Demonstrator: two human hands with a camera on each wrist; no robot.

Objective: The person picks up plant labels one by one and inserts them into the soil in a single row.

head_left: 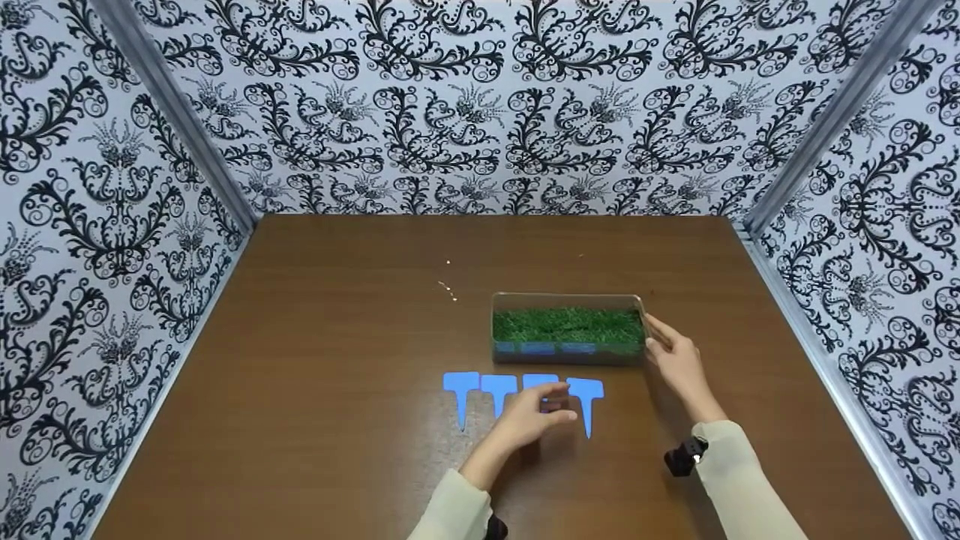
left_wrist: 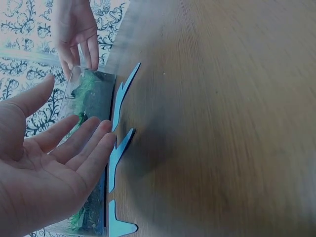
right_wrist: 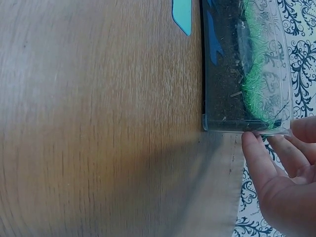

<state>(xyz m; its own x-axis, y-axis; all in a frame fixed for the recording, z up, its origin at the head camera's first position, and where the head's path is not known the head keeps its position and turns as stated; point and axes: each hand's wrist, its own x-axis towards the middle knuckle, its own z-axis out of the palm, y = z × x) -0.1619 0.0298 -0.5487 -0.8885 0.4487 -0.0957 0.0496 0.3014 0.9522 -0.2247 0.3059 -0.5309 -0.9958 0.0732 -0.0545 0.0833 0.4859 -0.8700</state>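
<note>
A clear rectangular container (head_left: 568,354) holds dark soil and bright green artificial-looking grass (head_left: 568,324). My right hand (head_left: 679,367) touches the container's right end wall with its fingertips, also seen in the right wrist view. Several blue T-shaped plant labels lie in a row in front of the container, among them a leftmost label (head_left: 461,382) and a rightmost label (head_left: 586,390). My left hand (head_left: 529,416) hovers over the middle labels and partly hides them. Nothing is in its grasp; its fingers are extended and spread in the left wrist view.
The brown wooden table (head_left: 315,337) is bordered by walls (head_left: 480,112) with black and white scroll patterns. Small pale specks (head_left: 448,289) lie on the table, left of and behind the container. Dark wrist cameras (head_left: 684,457) are strapped over the pale sleeves.
</note>
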